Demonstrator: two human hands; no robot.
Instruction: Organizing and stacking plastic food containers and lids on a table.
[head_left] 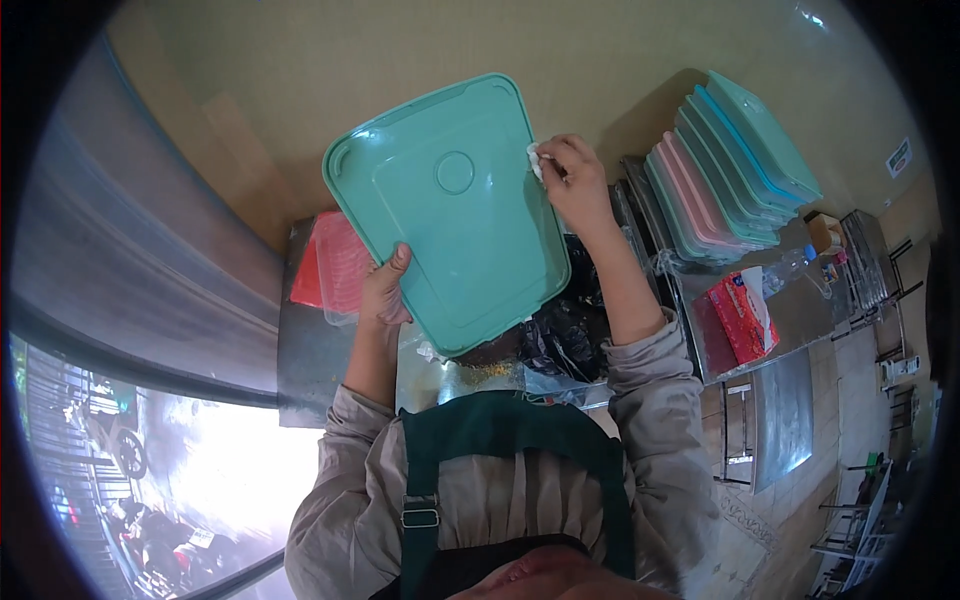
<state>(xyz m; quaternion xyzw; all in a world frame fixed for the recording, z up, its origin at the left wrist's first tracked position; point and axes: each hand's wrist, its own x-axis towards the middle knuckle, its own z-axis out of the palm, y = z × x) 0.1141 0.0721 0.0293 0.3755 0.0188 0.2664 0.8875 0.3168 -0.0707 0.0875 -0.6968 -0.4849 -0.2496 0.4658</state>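
A large green plastic lid with rounded corners and a ring mark is held up, tilted, in front of me. My left hand grips its lower left edge, the thumb lying on the face and the other fingers hidden behind. At the upper right edge my right hand pinches a small wad of white tissue against the rim. Below the lid, partly covered by it, lie a black plastic bag and some yellow crumbs on the metal table.
Red and pink plastic trays lie at the table's left. On the right, a leaning stack of green, pink and blue lids stands by the wall, with a red tissue pack and a clear bottle nearby. A curtain hangs at the left.
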